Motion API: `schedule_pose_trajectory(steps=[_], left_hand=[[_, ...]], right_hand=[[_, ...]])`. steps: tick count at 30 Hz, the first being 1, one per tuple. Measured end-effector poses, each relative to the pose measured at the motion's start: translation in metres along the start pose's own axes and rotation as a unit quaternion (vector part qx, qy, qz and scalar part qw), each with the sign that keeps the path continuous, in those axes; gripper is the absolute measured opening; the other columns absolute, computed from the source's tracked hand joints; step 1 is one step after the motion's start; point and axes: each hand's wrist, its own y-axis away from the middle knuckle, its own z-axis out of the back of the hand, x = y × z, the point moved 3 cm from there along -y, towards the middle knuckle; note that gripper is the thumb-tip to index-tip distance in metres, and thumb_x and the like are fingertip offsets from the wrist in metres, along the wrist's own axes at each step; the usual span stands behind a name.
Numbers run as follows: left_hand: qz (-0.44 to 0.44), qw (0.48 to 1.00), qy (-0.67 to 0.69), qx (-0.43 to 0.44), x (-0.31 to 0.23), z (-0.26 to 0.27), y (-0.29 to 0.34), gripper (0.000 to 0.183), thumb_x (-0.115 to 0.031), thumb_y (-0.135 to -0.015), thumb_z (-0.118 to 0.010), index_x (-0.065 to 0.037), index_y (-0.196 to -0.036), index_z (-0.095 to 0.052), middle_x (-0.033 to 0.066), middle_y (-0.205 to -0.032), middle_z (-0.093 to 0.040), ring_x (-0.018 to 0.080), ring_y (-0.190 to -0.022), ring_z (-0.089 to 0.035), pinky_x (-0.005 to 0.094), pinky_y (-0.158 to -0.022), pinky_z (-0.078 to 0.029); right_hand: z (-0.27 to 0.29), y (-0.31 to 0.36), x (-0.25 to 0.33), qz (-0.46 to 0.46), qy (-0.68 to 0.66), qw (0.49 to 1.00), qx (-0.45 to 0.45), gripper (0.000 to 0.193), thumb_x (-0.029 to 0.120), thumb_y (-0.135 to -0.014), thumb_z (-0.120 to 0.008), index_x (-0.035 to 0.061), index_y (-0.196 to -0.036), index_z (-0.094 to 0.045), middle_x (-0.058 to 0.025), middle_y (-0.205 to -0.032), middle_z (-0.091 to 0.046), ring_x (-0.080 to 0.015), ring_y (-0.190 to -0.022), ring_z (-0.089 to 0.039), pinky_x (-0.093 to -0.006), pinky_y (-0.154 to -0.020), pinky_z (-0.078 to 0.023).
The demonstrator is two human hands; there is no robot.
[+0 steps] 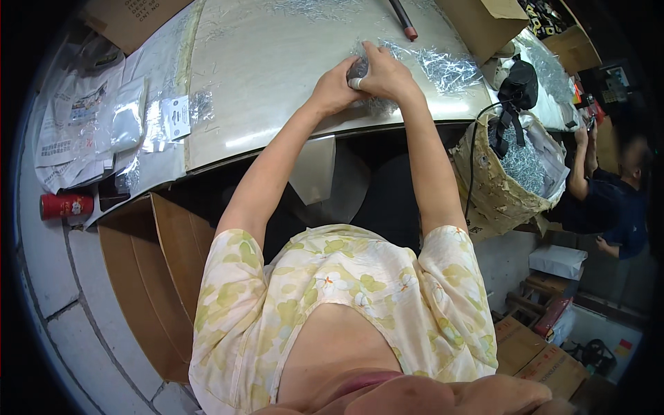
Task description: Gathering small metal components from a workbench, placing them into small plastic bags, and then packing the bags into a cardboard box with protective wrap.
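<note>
Both my hands meet over the far middle of the pale worktop [277, 90]. My left hand [337, 88] curls round a small dark-grey, shiny bundle [357, 69], and my right hand [387, 75] closes on its other side. It looks like thin metal pieces in clear plastic, but the fingers hide most of it. A whitish band wraps a digit between the hands. Just right of my right hand lies a loose heap of thin silvery metal pins [449, 71].
A dark rod with a reddish tip [409, 32] lies beyond the hands. At right stands a worn sack [508, 183] full of metal pieces, a black strapped pouch [519, 84] on it. Plastic packets [128, 114] lie left, above an open carton [138, 277]. Another person [602, 200] works far right.
</note>
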Motion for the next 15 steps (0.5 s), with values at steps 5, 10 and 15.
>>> schedule_pose_trajectory(steps=[5,10,15], left_hand=[[-0.005,0.999,-0.034,-0.006,-0.007,-0.002,0.004,0.084,-0.030,-0.066,-0.080,0.000,-0.136,-0.045,0.0183,-0.127,-0.058,0.0328,-0.117,-0.056,0.0372,-0.100,-0.043],[-0.030,0.996,-0.071,-0.050,-0.008,-0.001,0.012,0.085,-0.030,-0.066,-0.081,0.004,-0.135,-0.044,0.0221,-0.130,-0.055,0.0325,-0.120,-0.054,0.0358,-0.101,-0.042],[-0.052,0.994,-0.073,-0.058,-0.008,-0.001,0.016,0.083,-0.026,-0.067,-0.079,0.005,-0.135,-0.043,0.0224,-0.131,-0.051,0.0352,-0.122,-0.050,0.0374,-0.102,-0.041]], right_hand=[[-0.010,0.003,0.003,-0.002,0.042,0.997,-0.058,0.059,0.024,-0.073,-0.068,0.0081,-0.126,-0.047,-0.0223,-0.112,-0.057,-0.0409,-0.097,-0.063,-0.0476,-0.082,-0.051],[-0.011,0.003,-0.001,-0.006,0.019,1.000,-0.024,0.070,0.012,-0.066,-0.069,0.0096,-0.132,-0.048,-0.0181,-0.118,-0.055,-0.0391,-0.102,-0.061,-0.0454,-0.085,-0.050],[-0.020,0.009,-0.006,0.076,0.009,0.989,-0.128,0.054,0.009,-0.067,-0.069,0.0079,-0.117,-0.050,-0.0171,-0.108,-0.057,-0.0402,-0.090,-0.063,-0.0475,-0.076,-0.052]])
